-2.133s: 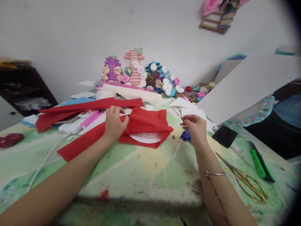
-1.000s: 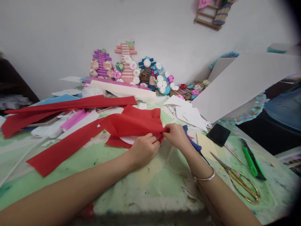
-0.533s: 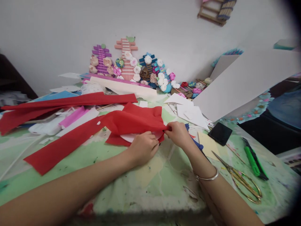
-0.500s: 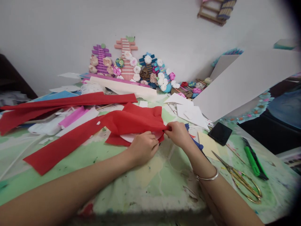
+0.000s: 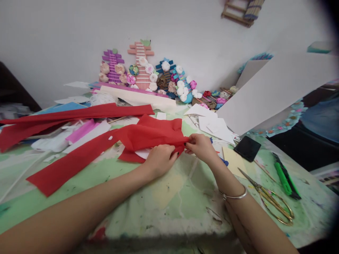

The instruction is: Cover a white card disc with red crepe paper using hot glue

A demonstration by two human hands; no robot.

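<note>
A long strip of red crepe paper (image 5: 87, 151) lies across the green table, bunched into folds near the middle. My left hand (image 5: 159, 160) pinches the near edge of the bunched red paper, fingers closed on it. My right hand (image 5: 200, 146), with a silver bangle on the wrist, pinches the same paper's right tip, fingers closed. A white paper piece (image 5: 143, 153) peeks out under the red folds. A second red strip (image 5: 66, 115) lies further back on the left.
Gold scissors (image 5: 270, 197), a green marker (image 5: 284, 176) and a black phone (image 5: 247, 148) lie to the right. White sheets (image 5: 214, 125), a big white board (image 5: 275, 88), pink paper (image 5: 82, 130) and paper-flower crafts (image 5: 153, 76) crowd the back by the wall.
Two seconds ago my left hand held the paper further left and my right hand hovered apart. Both have come together on the paper's right end and barely shifted over the last half second.
</note>
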